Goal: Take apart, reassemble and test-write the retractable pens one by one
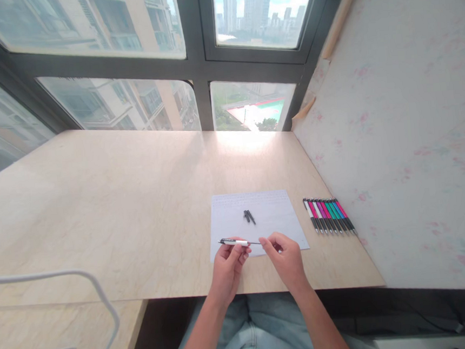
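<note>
My left hand [226,268] is closed around a white pen barrel [234,242] with a dark clip end pointing left. A thin dark refill [254,243] sticks out of the barrel's right end. The fingers of my right hand [285,258] pinch the far end of that refill. Both hands are over the lower part of a sheet of paper [273,201] with faint lines of writing near its top. Lying on the sheet, just beyond my hands, are a few small black pen parts [250,217]; their exact kind is too small to tell.
A row of several coloured pens [329,216] lies right of the paper, beside the papered wall [412,180]. The pale tabletop [137,204] runs back to the windows. At the lower left, a white cable [100,294] loops over another wooden surface [87,328].
</note>
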Available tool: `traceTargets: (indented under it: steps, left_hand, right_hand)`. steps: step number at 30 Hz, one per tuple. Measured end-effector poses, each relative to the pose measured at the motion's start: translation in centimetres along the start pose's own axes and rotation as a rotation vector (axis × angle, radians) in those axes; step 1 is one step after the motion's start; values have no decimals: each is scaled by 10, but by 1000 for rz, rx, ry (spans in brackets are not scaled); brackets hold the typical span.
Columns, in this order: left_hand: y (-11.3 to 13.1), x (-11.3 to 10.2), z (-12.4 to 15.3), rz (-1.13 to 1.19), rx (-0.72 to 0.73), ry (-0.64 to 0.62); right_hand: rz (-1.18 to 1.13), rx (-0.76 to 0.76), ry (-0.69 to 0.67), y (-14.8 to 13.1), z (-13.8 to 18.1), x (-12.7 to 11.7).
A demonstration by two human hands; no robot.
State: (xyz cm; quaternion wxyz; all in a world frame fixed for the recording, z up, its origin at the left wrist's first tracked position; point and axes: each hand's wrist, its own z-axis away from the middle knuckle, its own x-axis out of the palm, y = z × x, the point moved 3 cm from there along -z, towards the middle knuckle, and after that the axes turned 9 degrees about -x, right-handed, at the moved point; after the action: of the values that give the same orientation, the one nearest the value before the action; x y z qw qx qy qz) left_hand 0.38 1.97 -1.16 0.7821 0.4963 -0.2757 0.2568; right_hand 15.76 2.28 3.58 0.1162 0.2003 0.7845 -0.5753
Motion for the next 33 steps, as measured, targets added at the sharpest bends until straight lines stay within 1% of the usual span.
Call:
traceTargets:
  steps: [4,7,9,11,13,15,18,21,24,27,30,33]
  left_hand:
    - [-1,-6,-4,85,-1,13]
    - [-1,-9,-7,144,-9,29]
    - [-1,-9,-7,161,-15,32]
    - [-1,-8,-7,153,-17,29]
    - [-1,-7,-6,131,-16,27]
    - [-1,-5,-5,115,-14,32]
    - [0,-3,-4,100,-16,43]
    - [1,-2,-3,82,-19,55]
    - [1,-2,-3,77,-19,61]
    - [0,-2,-4,87,-18,54]
    - [0,-3,-4,88,-12,54]
    - [-1,-5,-6,89,-9,68]
  right_hand:
    - [-121,12,-132,1,2,2]
    - [-99,23,-210,15,2,4]
    - [31,0,-196,27,-3,6]
    - [219,-23,-149,37,-13,9]
    - [394,-31,-118,43,-23,15]
    - [528,-31,-118,44,-32,23]
    - [653,-23,-141,43,-40,34]
    - [677,-12,-116,43,-41,38]
    - [555,-9,-20,45,-37,31]
    - [277,34,73,51,-26,14]
    - [-47,135,84,58,-12,-4]
    - [-245,213,78,61,3,-21]
